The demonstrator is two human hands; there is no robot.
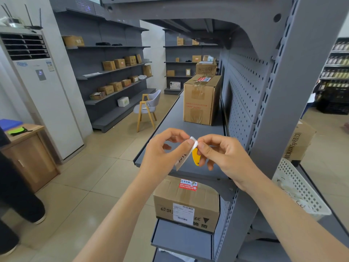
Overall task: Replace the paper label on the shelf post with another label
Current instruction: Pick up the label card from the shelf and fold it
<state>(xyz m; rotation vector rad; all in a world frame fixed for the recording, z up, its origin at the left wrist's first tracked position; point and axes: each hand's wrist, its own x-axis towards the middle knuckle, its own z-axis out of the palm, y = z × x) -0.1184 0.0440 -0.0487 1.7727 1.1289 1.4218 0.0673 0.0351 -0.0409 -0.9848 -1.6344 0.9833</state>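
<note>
White paper label (191, 151), top corner curled, yellow backing

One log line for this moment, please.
left hand: pinching paper label | right hand: peeling its corner, holding yellow tool | shelf post: untouched

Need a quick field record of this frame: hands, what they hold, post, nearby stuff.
left hand: pinching the top corner of a paper label, thumb against fingers
right hand: pinching the same corner from the other side; a yellow tool hangs under its fingers
label state: off the post, held in the air between both hands, corner peeling apart
shelf post: grey, to the right of the hands; no label visible on it
shelf: holds a taped cardboard box
lower shelf: another box with a shipping label
white basket: hangs right of the post
</note>
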